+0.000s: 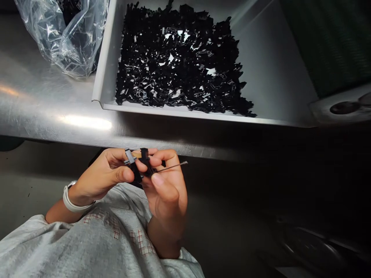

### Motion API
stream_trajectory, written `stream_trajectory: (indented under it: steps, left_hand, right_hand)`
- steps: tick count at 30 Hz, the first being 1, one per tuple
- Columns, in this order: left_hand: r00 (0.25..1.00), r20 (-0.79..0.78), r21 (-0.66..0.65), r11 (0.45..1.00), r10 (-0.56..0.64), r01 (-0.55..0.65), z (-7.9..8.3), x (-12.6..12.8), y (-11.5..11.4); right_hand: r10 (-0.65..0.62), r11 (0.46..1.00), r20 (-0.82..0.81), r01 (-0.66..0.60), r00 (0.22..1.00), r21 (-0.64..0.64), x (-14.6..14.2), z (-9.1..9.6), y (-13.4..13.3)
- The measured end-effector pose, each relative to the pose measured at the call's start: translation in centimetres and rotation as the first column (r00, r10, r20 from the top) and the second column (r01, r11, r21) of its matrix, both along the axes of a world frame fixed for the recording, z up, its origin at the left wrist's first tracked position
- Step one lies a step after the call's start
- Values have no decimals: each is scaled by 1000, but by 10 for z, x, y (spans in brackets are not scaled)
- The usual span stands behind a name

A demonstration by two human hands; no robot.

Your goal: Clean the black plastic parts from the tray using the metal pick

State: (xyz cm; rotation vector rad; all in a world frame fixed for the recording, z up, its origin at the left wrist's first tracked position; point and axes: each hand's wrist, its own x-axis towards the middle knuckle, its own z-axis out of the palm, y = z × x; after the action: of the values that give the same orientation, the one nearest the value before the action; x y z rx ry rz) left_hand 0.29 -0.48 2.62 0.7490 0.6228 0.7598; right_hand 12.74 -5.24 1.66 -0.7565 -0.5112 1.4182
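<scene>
While our left hand (107,175) pinches small black parts (135,170) between thumb and fingers, we note our right hand (171,189) pinching likewise, thin metal rod (174,166) jutting from its grip; parts held by the steel bench (72,133), near the white tray (106,58).

Left hand (106,175): thumb and fingers pinched, just beside the right
Right hand (171,185): fingers curled, thumb leftward
Forearms (166,239): bare, behind the hands

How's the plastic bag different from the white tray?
The plastic bag is see-through; the white tray isn't.
The bag is crinkled and floppy-looking; the tray has smooth, straight walls.
The bag fills less of the picture; the tray fills more.
Both have dark things inside.
</scene>
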Motion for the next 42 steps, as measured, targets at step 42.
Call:
stream_trajectory:
  steps: [42]
  left_hand:
    - [987, -29, 149, 976, -157, 160, -11, -16, 11]
  right_hand:
    - [102, 989, -35, -105, 994, -100, 1, 9, 1]
